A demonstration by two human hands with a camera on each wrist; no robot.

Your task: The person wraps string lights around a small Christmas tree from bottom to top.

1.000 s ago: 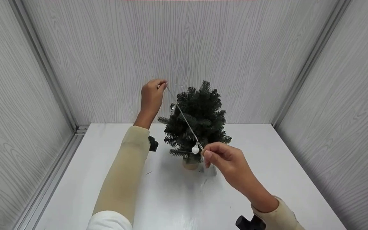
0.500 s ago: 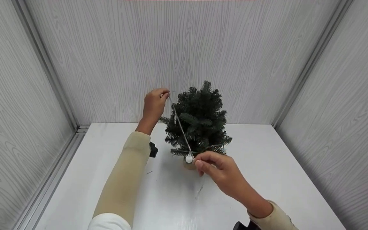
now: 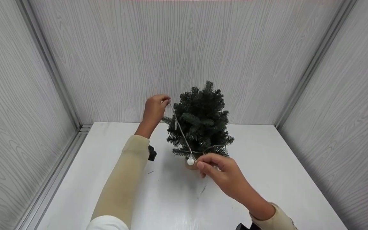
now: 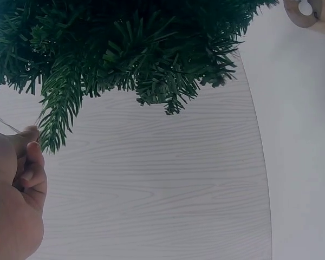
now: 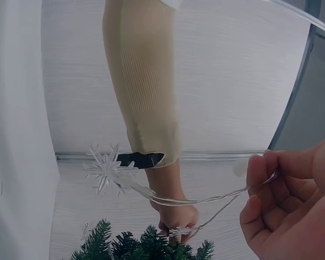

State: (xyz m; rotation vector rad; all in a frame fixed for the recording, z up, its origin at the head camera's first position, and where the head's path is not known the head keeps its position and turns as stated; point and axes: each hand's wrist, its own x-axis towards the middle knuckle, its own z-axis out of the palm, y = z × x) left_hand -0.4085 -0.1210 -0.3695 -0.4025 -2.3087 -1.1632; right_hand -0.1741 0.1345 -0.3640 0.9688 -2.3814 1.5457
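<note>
A small artificial Christmas tree (image 3: 203,121) stands on a tan base (image 3: 189,166). Along its front left side, a thin clear string of lights (image 3: 181,130) stretches between both hands. My left hand (image 3: 154,107) pinches its upper end beside the tree's left branches. Lower down, in front of the tree, my right hand (image 3: 220,171) pinches the wire between thumb and fingers, with a white ball bulb (image 3: 190,160) hanging beside the fingertips. The right wrist view shows a clear snowflake light (image 5: 108,170) on the same wire, and another snowflake (image 5: 179,232) near the left hand.
More wire (image 3: 214,146) crosses the tree's lower right branches. A white tabletop (image 3: 254,185) lies below, enclosed by grey wood-grain walls (image 3: 123,64) at the back and both sides. A small dark sliver (image 3: 151,172) lies left of the tree.
Both hands have come down, the left lower beside the tree and the right slightly down and left. The wire between them now hangs closer to the tree. Both still pinch it.
</note>
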